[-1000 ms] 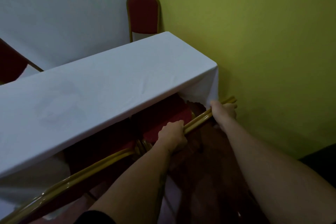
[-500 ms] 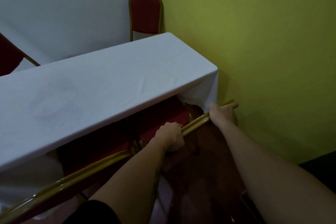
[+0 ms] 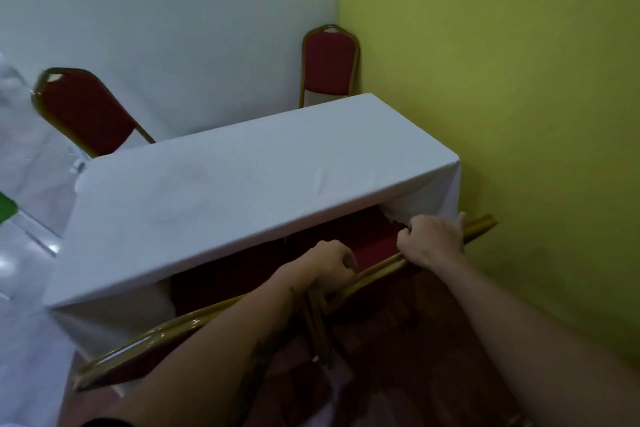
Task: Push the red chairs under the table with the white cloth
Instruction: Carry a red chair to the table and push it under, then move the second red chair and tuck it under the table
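Right now both hands grip the gold top rail of the near red chair [image 3: 367, 244], seen from the head camera. Left hand [image 3: 330, 267] is curled tight around the rail at its left end, next to where a second near chair [image 3: 145, 347] meets it; fingers wrapped over the front. Right hand [image 3: 431, 239] is closed over the same rail farther right, thumb side toward the cloth, fingers pointing to the rail's far end, which pokes out by the yellow-green wall [image 3: 519, 114]. Red seat of the gripped chair sits partly under the table [image 3: 242, 191], whose white cloth hangs over the near edge and the right corner; the backrest is still outside, just at the table edge. Second near chair's gold rail runs lower left, its seat dark under the cloth. Two more red chairs stand on the far side: one upright in the corner [image 3: 329, 62] touching the far table edge, one tilted at left [image 3: 83, 111]. White wall [image 3: 156, 10] behind. Floor looks pale and glossy at left. No brands, labels or writing readable anywhere.
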### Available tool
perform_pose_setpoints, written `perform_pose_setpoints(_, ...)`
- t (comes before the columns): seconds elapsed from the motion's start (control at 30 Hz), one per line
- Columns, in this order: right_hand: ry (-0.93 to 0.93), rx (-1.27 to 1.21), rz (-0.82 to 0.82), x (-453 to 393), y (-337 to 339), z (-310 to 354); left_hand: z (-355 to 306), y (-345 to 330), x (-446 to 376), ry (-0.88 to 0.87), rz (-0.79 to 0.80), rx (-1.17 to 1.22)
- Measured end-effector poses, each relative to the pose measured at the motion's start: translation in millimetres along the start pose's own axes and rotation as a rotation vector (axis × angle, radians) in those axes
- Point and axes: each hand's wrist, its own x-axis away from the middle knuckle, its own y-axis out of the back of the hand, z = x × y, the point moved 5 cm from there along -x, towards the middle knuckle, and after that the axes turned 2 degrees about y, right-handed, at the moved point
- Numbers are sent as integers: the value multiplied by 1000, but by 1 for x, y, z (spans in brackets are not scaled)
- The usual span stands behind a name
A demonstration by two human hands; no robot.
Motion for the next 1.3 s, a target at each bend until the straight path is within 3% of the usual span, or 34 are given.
perform_pose_setpoints(0.3,187,-287,23,21,18,141,97,81,72,43,-126,23)
perform_pose_setpoints(0.83,379,-368,98,67,7,529,418,263,246,199,-348,210)
perform_pose_setpoints(1.07,404,-409,114,24,5,656,513,350,250,251,-446,209)
perform_pose_setpoints(1.3,376,-503,100,-67,-14,777,599,443,210,259,-448,87)
